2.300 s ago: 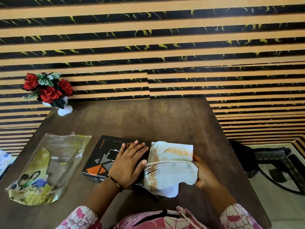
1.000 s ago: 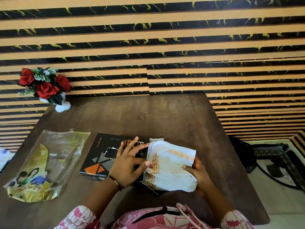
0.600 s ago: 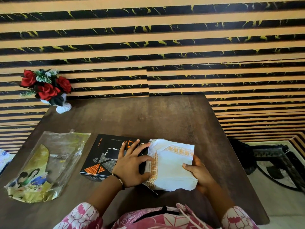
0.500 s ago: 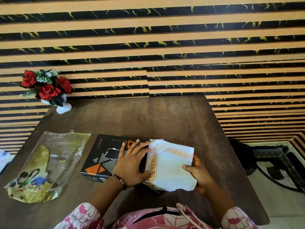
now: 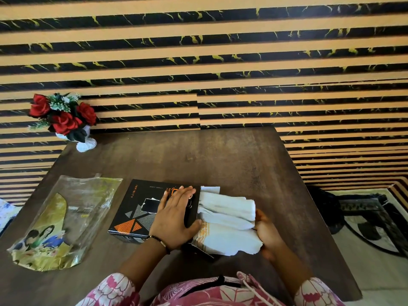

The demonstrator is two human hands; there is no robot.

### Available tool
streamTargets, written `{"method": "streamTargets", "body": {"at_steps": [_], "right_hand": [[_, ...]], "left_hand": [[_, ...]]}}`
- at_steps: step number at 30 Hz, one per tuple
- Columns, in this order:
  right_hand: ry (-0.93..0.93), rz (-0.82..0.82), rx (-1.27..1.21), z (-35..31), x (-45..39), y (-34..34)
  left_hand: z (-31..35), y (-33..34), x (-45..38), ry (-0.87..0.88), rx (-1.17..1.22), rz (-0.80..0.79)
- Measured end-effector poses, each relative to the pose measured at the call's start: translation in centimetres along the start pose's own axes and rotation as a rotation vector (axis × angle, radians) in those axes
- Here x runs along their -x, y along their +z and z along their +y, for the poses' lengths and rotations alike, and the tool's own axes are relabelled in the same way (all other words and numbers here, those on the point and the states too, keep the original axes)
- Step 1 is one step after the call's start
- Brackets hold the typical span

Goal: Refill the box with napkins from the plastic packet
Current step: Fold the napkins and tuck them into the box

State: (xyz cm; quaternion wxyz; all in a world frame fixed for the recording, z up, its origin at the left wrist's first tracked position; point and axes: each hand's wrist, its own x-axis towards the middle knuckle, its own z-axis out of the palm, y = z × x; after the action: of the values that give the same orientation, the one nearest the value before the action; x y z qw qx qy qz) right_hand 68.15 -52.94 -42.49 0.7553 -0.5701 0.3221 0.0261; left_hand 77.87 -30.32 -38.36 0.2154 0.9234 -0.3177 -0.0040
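Observation:
A black box (image 5: 136, 208) with orange and grey triangles lies flat on the brown table, its right end open. My left hand (image 5: 174, 219) rests flat on the box's top, fingers straight. A stack of white napkins (image 5: 225, 219) with an orange border sticks out of the box's right end, bunched and partly inside. My right hand (image 5: 266, 230) holds the stack's right edge, with its fingers hidden under the napkins. The plastic packet (image 5: 66, 219), clear with a gold printed picture, lies flat to the left of the box.
A white vase of red roses (image 5: 64, 120) stands at the table's far left corner against the striped wall. The table's right edge (image 5: 309, 195) drops to a patterned floor with a dark object. A light cloth shows at the far left edge.
The napkin stack has slid left into the box's open end and bunched up. My right hand moved left with it. My left hand's fingers closed together on the box top.

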Motion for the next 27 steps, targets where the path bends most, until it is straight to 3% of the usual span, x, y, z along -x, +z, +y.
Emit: {"method": "streamTargets", "body": {"at_steps": [7,15,22,27], "right_hand": [[0.126,-0.196,0.126,-0.7,-0.6,-0.5],[0.03,0.158,0.52,-1.2,-0.1,3.4],[0.169,0.066,0.438,-3.4,-0.3,0.9],[0.142,0.015,0.437,-3.1,-0.2,1.5]], "left_hand": [[0.0,-0.1,0.0,-0.01,0.004,-0.006],[0.3,-0.3,0.3,0.005,-0.032,-0.004],[0.4,0.0,0.5,0.005,-0.065,0.009],[0.5,-0.1,0.3,0.002,-0.084,-0.005]]}}
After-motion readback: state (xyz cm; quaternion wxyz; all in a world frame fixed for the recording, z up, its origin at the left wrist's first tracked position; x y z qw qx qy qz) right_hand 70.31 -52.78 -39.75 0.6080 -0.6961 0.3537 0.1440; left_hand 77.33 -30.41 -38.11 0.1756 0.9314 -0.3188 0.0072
